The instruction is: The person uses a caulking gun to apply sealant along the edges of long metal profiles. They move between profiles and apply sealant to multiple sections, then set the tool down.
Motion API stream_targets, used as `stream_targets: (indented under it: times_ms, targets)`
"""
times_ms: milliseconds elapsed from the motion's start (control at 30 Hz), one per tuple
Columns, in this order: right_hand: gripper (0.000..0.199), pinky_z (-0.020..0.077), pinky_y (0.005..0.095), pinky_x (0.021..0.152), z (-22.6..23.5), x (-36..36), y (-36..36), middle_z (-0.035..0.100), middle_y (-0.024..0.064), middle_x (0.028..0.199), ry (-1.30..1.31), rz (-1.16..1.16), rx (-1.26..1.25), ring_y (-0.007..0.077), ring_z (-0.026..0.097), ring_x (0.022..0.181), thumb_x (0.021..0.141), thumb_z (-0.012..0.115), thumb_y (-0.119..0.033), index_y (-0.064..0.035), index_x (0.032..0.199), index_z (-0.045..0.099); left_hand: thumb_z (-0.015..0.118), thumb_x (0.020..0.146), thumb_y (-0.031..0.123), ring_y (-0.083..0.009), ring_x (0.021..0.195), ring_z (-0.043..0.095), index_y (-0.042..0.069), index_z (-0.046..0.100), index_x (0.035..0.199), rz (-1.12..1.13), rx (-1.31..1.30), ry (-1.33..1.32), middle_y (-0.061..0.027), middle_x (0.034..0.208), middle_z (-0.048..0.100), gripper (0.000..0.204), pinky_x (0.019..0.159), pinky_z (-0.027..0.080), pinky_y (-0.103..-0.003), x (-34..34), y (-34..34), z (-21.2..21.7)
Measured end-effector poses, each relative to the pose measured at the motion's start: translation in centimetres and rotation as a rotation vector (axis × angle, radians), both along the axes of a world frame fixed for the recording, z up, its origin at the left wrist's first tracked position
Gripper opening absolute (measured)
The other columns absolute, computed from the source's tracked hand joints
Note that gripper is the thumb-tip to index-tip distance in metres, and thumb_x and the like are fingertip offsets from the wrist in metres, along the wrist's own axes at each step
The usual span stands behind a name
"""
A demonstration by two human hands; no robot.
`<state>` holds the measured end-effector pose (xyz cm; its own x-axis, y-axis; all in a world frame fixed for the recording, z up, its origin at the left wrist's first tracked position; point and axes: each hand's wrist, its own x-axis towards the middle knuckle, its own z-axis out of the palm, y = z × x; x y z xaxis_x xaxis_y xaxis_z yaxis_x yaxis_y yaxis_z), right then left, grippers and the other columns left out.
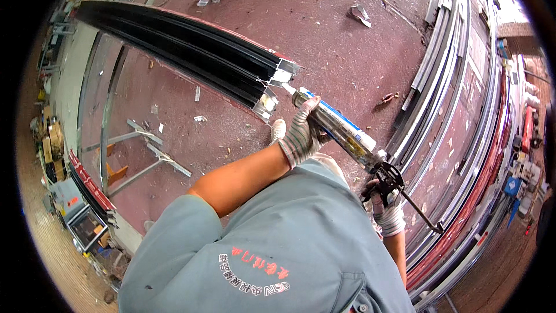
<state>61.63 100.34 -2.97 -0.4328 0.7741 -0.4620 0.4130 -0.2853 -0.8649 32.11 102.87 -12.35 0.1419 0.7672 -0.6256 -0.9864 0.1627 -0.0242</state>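
**Sealant gun nozzle at the cut end of a black frame bar**

The left hand (301,136), in a knit work glove, is wrapped around the front of the sealant gun (341,130), gripping the tube just behind its nozzle. The right hand (387,208), gloved the same way, is closed on the gun's black handle and trigger at the rear, with the thin push rod (421,215) sticking out past it, down and away from the body

The gun's long axis runs from the right hand up and across to the left hand, and on to the white nozzle tip. That tip sits right at the open cut end of the black frame bar (191,46), just ahead of the left hand; whether it touches the metal I cannot tell. The bar's own length stretches away from that end, up and to the left of both hands, so gun and bar lie nearly in one line. The left hand is the nearer one to the bar's end

Beyond the right hand, stacked metal frames (457,98) lean along the red floor (347,52), which is littered with small scraps
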Motion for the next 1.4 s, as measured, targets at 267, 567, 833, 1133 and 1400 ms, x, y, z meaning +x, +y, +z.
stream_targets:
  times_ms: [267, 567, 833, 1133, 1400]
  targets:
    - [0.026, 0.0513, 0.0326, 0.077, -2.1, -2.1, -4.6, 0.064, 0.0072, 0.091, -0.043, -0.04, 0.046, 0.0171, 0.062, 0.085, 0.092, 0.06, -0.026, -0.0029, 0.103, 0.06, 0.072, 0.082, 0.047, -0.0306, 0.1, 0.065, 0.014, 0.049, 0.119, -0.168, -0.035, 0.116, -0.014, 0.108, 0.064, 0.055, 0.087, 0.056, -0.053, -2.2, -1.2, -1.4]
    - [0.02, 0.0506, 0.0323, 0.071, -5.6, -2.6, -9.1, 0.063, 0.0067, 0.089, 0.006, -0.187, 0.145, 0.0157, 0.06, 0.08, 0.088, 0.061, -0.023, -0.0053, 0.098, 0.06, 0.07, 0.084, 0.043, -0.0309, 0.098, 0.066, 0.009, 0.053, 0.114, -0.223, -0.015, 0.067, -0.0143, 0.105, 0.065, 0.048, 0.087, 0.056, -0.053, -3.0, -1.6, -2.1]
    - [0.012, 0.0504, 0.0318, 0.07, -4.9, -3.7, -9.7, 0.063, 0.0043, 0.084, -0.076, -0.235, 0.073, 0.0157, 0.06, 0.077, 0.083, 0.06, -0.015, -0.0057, 0.091, 0.063, 0.068, 0.086, 0.044, -0.0307, 0.097, 0.066, 0.008, 0.056, 0.112, -0.231, -0.021, 0.038, -0.0142, 0.104, 0.065, 0.046, 0.086, 0.057, -0.05, -3.1, -1.9, -1.4]
    - [0.025, 0.0506, 0.0318, 0.07, -6.1, -3.0, -10.5, 0.065, 0.0077, 0.084, -0.062, -0.249, 0.16, 0.0179, 0.063, 0.077, 0.087, 0.061, -0.026, -0.0017, 0.096, 0.063, 0.07, 0.084, 0.041, -0.0308, 0.1, 0.063, 0.006, 0.052, 0.117, -0.201, -0.02, -0.046, -0.0144, 0.103, 0.063, 0.052, 0.096, 0.05, -0.053, -2.2, -1.7, -2.6]
    - [0.038, 0.0507, 0.0329, 0.078, -3.7, -4.4, -10.5, 0.065, 0.0071, 0.097, -0.023, -0.261, 0.017, 0.0181, 0.062, 0.086, 0.097, 0.055, -0.033, 0.0001, 0.115, 0.058, 0.071, 0.085, 0.039, -0.0296, 0.096, 0.062, 0.009, 0.049, 0.118, -0.219, -0.02, -0.059, -0.0128, 0.103, 0.061, 0.049, 0.095, 0.051, -0.05, -1.8, -1.2, -3.2]
